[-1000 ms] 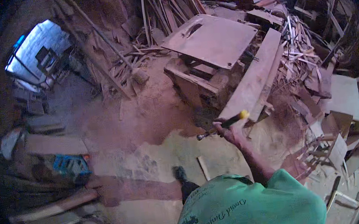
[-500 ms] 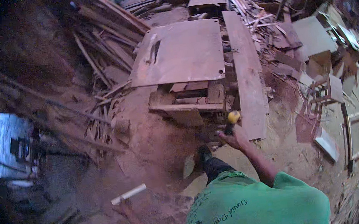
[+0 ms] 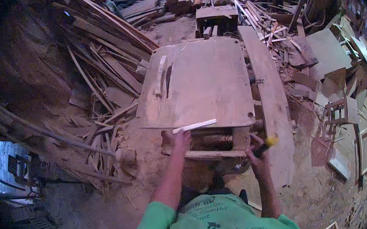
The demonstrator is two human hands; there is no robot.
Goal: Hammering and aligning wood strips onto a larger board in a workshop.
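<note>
1. Scrap timber (image 3: 98, 74) lies heaped at the far left: long planks and thin offcuts lean over one another and spill down to the sawdust floor (image 3: 112, 198), close against the left side of the wooden table (image 3: 198, 81).
2. A pale opening (image 3: 8, 171) shows at the lower left edge, beyond the dark ground.
3. The left hand (image 3: 180, 139) reaches up at the table's near edge, fingers closed on the left end of a pale wooden strip (image 3: 194, 126); the strip lies almost level along that edge, its right end pointing toward the table's right corner.
4. The tabletop is a broad flat board, dusty, with a narrow batten (image 3: 160, 76) and a dark slot just beside it near its far left part.
5. Under the near edge the table frame (image 3: 216, 149) shows rails and a leg, and it stands between the two hands.
6. The right hand (image 3: 258, 158) is lower, by the frame's right leg, fingers wrapped round a tool with a dark shaft and a yellow end (image 3: 267, 144); the tool's working end cannot be made out.
7. A long plank (image 3: 272, 105) leans along the table's right side, touching it and crowding the right hand.
8. More boards, a small wooden chair frame (image 3: 340, 113) and flat panels (image 3: 329, 52) litter the floor at the right, well apart from the hands.
9. The person's green shirt (image 3: 208, 223) fills the lower edge.
</note>
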